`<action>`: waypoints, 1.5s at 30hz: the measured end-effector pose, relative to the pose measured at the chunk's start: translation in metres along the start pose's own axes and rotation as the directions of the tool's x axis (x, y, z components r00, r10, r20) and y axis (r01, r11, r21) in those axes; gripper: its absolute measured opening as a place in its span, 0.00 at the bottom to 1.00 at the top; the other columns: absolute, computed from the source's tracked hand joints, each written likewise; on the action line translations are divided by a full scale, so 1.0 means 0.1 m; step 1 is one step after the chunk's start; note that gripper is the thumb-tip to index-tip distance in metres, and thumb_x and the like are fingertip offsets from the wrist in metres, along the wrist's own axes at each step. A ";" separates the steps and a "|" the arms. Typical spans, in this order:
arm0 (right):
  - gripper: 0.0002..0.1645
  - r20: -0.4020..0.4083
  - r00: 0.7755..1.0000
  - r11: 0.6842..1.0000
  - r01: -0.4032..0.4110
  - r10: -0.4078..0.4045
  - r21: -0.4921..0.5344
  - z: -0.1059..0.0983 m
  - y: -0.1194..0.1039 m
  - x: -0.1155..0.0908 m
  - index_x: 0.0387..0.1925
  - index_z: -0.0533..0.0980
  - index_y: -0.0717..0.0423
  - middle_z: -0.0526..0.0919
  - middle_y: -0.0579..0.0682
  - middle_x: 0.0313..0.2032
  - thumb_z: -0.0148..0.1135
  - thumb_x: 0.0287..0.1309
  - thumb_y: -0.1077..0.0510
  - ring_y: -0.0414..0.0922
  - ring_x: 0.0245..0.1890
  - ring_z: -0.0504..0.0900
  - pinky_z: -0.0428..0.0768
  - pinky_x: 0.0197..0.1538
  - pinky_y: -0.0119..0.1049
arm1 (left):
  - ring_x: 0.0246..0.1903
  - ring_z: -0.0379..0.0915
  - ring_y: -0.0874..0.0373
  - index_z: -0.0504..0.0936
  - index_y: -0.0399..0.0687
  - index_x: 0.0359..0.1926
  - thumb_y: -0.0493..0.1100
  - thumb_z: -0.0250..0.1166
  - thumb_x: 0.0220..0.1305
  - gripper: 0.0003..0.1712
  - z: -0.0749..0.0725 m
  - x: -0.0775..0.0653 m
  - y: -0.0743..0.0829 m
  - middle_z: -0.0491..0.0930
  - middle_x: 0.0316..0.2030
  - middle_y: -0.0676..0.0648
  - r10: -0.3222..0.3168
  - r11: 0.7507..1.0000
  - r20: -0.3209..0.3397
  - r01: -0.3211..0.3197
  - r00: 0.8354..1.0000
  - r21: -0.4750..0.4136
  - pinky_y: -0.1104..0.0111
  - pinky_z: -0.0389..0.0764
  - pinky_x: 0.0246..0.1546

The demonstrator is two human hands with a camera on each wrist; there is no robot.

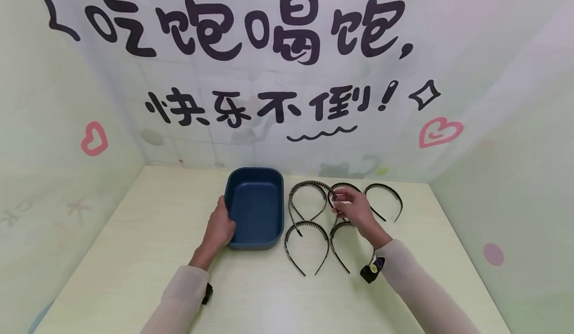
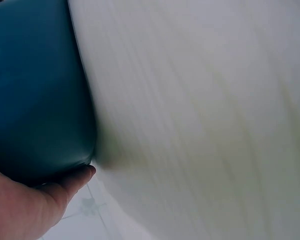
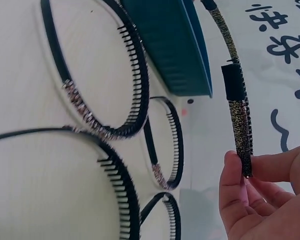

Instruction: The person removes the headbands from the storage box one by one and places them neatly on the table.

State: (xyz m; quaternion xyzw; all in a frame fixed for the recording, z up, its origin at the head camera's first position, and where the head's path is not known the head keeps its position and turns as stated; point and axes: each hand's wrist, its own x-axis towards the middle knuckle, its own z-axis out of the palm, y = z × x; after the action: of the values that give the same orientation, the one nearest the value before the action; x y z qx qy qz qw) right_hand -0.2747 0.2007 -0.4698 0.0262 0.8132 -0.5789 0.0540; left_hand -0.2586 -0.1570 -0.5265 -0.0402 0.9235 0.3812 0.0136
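A deep blue plastic box (image 1: 253, 244) with rounded corners stands left of the middle of the table. My left hand (image 1: 219, 226) holds it by its left side, thumb at the rim; the left wrist view shows the hand against the box wall (image 2: 37, 100). My right hand (image 1: 356, 212) pinches a black toothed headband (image 3: 238, 125) with a glittery band between thumb and fingers. It is raised over the others. Below and around it lie more toothed headbands: a front left one (image 1: 307, 224), a front right one (image 1: 337, 256) and a back right one (image 1: 391, 190).
The pale wooden table (image 1: 134, 254) is enclosed by printed cloth walls at the back and both sides. The headbands lie right of the box in two rows, close together. A small black device (image 1: 369, 272) is strapped at the right wrist.
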 end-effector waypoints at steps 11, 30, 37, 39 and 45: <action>0.25 -0.015 0.999 0.999 -0.047 0.047 -0.001 -0.23 0.16 -0.09 0.63 0.70 0.67 0.78 0.68 0.52 0.57 0.66 0.69 0.47 0.35 0.87 0.85 0.40 0.41 | 0.66 0.60 0.30 0.38 0.24 0.75 0.27 0.48 0.61 0.44 -0.01 -0.01 -0.01 0.55 0.70 0.22 0.000 1.000 -0.002 0.000 1.000 0.011 0.44 0.66 0.64; 0.25 -0.044 0.993 0.994 -0.106 0.105 -0.019 -0.54 0.36 -0.14 0.63 0.70 0.69 0.80 0.66 0.50 0.57 0.65 0.70 0.42 0.33 0.86 0.85 0.37 0.39 | 0.67 0.59 0.30 0.37 0.23 0.74 0.27 0.47 0.61 0.44 -0.02 0.00 -0.01 0.55 0.70 0.22 0.018 1.000 -0.004 -0.018 1.000 -0.002 0.44 0.66 0.65; 0.25 -0.047 0.991 0.991 -0.131 0.129 -0.035 -0.67 0.45 -0.16 0.63 0.69 0.70 0.82 0.64 0.47 0.55 0.65 0.70 0.39 0.30 0.85 0.84 0.35 0.36 | 0.66 0.60 0.30 0.37 0.23 0.74 0.27 0.47 0.60 0.44 -0.01 0.01 -0.02 0.55 0.70 0.22 0.018 1.000 -0.005 -0.018 1.000 0.000 0.44 0.66 0.65; 0.25 -0.051 0.990 0.989 -0.137 0.135 -0.046 -0.70 0.48 -0.17 0.63 0.69 0.71 0.82 0.64 0.47 0.55 0.65 0.70 0.39 0.31 0.85 0.84 0.34 0.35 | 0.67 0.59 0.30 0.37 0.23 0.74 0.27 0.47 0.60 0.44 0.00 0.01 -0.03 0.55 0.70 0.22 0.018 1.000 -0.005 -0.018 1.000 0.000 0.44 0.66 0.65; 0.24 -0.058 0.988 0.987 -0.148 0.145 -0.063 -0.81 0.58 -0.20 0.62 0.68 0.72 0.84 0.64 0.47 0.55 0.65 0.71 0.40 0.31 0.86 0.84 0.34 0.34 | 0.67 0.58 0.30 0.37 0.23 0.74 0.27 0.47 0.61 0.44 -0.01 0.01 -0.02 0.54 0.70 0.22 0.019 1.000 -0.004 -0.019 1.000 -0.004 0.44 0.65 0.66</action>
State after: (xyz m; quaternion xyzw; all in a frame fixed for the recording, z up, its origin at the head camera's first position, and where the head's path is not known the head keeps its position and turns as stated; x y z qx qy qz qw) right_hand -0.2533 0.2961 -0.4956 0.0993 0.8292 -0.5449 0.0757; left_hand -0.2593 -0.1591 -0.5277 -0.0322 0.9232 0.3830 0.0081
